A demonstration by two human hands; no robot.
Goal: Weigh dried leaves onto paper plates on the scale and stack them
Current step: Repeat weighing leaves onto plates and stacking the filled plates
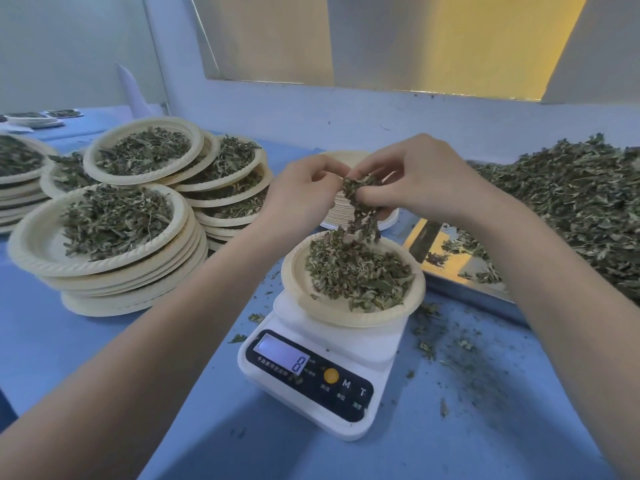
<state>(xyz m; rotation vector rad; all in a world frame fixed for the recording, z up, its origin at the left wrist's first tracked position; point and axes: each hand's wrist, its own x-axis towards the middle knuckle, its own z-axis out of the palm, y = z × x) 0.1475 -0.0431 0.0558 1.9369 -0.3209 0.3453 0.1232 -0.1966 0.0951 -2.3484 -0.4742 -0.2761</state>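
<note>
Scale [322, 368] nearest — above its plate [353, 317], both hands [360, 185] pinching leaves [360, 199].

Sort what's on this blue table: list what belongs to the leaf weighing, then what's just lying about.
In the job:
- white digital kitchen scale
- round beige paper plate on the scale
- clump of dried green leaves held by both hands
- left hand, right hand
- big heap of dried green leaves
- stacks of filled beige paper plates
- stack of empty beige plates

Lying about:
- scattered leaf crumbs
</note>
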